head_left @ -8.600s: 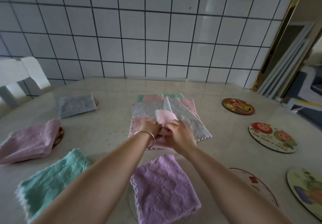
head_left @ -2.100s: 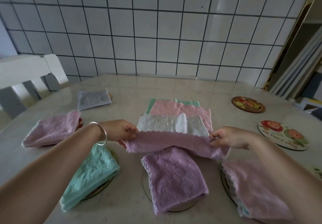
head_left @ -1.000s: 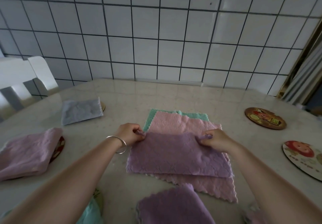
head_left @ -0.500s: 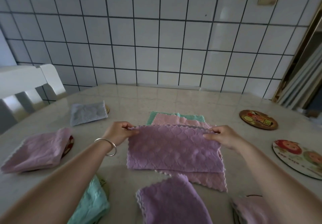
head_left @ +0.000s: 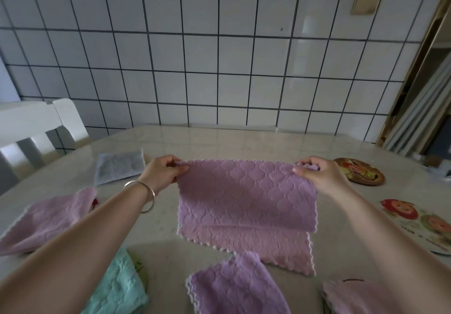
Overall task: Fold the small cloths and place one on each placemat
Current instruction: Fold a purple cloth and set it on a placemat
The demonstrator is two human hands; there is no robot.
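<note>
Beige marble-patterned surface [head_left: 244, 142] carrying folded cloths on round placemats. Purple quilted microfibre cloth [head_left: 246, 191], folded in 2, now lifted by its top corners above the pink scalloped-edge cloth [head_left: 256, 245]; 1 second ago it lay flat there. Left hand [head_left: 162, 173] grip pinches its left corner; right hand [head_left: 317, 174] grip pinches its right corner.

A purple cloth [head_left: 246, 191] with a quilted diamond pattern is being seen; a pink cloth [head_left: 256, 245] with a white scalloped edge, a mint cloth [head_left: 119, 287], a grey cloth [head_left: 118, 167], white tiles [head_left: 200, 52] with dark grout.
</note>
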